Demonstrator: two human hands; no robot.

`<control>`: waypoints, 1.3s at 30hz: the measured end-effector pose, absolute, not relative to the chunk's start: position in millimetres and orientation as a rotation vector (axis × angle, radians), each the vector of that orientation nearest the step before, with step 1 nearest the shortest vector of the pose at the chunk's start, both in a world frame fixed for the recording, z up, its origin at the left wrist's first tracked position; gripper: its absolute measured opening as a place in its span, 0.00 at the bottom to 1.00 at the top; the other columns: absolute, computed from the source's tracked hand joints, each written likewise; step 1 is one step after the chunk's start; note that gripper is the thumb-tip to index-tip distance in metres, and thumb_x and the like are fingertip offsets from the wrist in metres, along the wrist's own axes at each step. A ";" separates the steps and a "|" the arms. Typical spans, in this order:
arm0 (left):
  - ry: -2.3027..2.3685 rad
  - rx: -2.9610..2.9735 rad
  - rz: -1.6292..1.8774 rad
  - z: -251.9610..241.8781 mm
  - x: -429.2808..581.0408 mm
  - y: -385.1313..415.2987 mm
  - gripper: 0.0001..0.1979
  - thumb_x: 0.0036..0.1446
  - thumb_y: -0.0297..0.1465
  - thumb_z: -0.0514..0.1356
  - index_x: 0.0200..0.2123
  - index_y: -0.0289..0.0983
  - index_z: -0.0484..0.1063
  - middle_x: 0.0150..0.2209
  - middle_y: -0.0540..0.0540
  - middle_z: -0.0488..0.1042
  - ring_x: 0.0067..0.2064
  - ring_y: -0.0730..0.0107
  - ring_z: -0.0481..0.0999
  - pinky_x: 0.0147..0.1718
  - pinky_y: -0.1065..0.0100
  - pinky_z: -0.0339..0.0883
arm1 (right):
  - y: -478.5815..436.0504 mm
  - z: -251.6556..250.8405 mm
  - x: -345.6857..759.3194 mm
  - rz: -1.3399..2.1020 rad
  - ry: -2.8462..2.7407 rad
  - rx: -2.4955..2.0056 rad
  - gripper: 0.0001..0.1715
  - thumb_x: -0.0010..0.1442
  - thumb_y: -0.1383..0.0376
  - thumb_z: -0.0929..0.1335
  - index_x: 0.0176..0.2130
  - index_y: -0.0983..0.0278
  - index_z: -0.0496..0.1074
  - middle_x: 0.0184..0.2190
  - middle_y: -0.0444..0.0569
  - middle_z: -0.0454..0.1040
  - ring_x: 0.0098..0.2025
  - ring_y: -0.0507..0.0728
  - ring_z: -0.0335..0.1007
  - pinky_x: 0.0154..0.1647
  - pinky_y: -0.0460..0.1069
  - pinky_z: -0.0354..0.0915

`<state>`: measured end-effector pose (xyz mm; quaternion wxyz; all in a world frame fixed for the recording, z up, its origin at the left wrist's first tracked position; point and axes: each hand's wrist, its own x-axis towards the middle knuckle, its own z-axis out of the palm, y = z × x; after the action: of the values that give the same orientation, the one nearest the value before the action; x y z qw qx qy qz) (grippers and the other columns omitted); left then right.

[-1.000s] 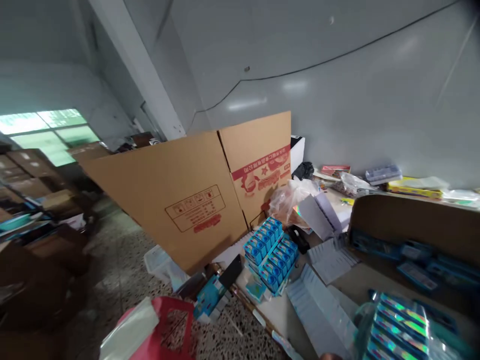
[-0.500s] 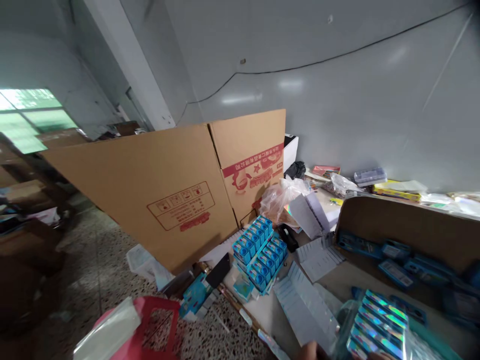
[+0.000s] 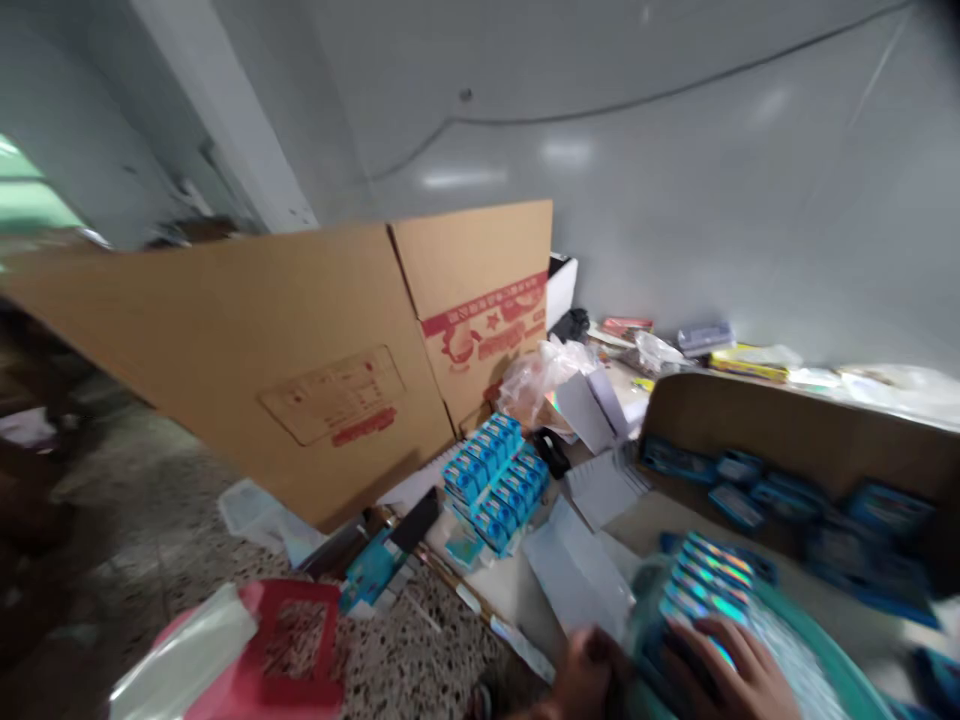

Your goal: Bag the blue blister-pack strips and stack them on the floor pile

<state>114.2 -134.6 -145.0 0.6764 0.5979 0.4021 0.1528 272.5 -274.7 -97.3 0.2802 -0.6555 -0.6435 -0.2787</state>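
Note:
At the bottom edge my right hand [image 3: 731, 672] lies with its fingers spread on a stack of shiny rainbow-foil packets [image 3: 705, 583]. The packets sit in clear wrap inside a teal tub [image 3: 832, 665]. To its left, my left hand [image 3: 589, 672] is curled at the tub's near edge; blur hides whether it grips anything. White folded leaflets [image 3: 577, 578] lie just beyond my left hand.
A block of small blue boxes [image 3: 495, 478] stands on the table. A large flattened cardboard carton [image 3: 300, 340] leans behind it. An open brown box [image 3: 787, 430] of blue packs sits to the right. A red stool [image 3: 292, 650] stands on the speckled floor at the lower left.
The view has swung right and down. Both my hands have come into sight at the bottom, the right one now lying on the foil packets.

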 end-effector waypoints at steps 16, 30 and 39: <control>0.844 1.367 0.295 -160.4 117.3 -146.0 0.19 0.51 0.48 0.62 0.29 0.36 0.75 0.28 0.46 0.79 0.32 0.61 0.78 0.34 0.64 0.68 | -272.7 -66.8 264.0 -0.306 -1.501 -2.102 0.13 0.62 0.62 0.71 0.47 0.60 0.74 0.40 0.52 0.73 0.42 0.60 0.68 0.44 0.57 0.67; 0.698 1.248 0.332 -170.4 125.6 -141.6 0.21 0.45 0.43 0.68 0.38 0.34 0.75 0.32 0.45 0.80 0.34 0.63 0.79 0.37 0.64 0.72 | -268.5 -62.7 259.9 -0.348 -1.348 -2.184 0.14 0.60 0.63 0.72 0.47 0.60 0.75 0.42 0.54 0.72 0.45 0.63 0.68 0.47 0.59 0.68; 0.726 1.095 0.354 -152.6 150.0 -143.5 0.26 0.40 0.52 0.68 0.31 0.36 0.70 0.31 0.47 0.75 0.31 0.65 0.79 0.35 0.61 0.75 | -262.2 -49.2 274.5 -0.208 -1.216 -2.143 0.15 0.59 0.64 0.72 0.47 0.58 0.75 0.42 0.51 0.71 0.45 0.61 0.68 0.48 0.58 0.69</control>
<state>150.0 -143.5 -152.6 0.7773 0.5062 0.3358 0.1637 274.5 -262.2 -49.2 0.3280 -0.8187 -0.4646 -0.0793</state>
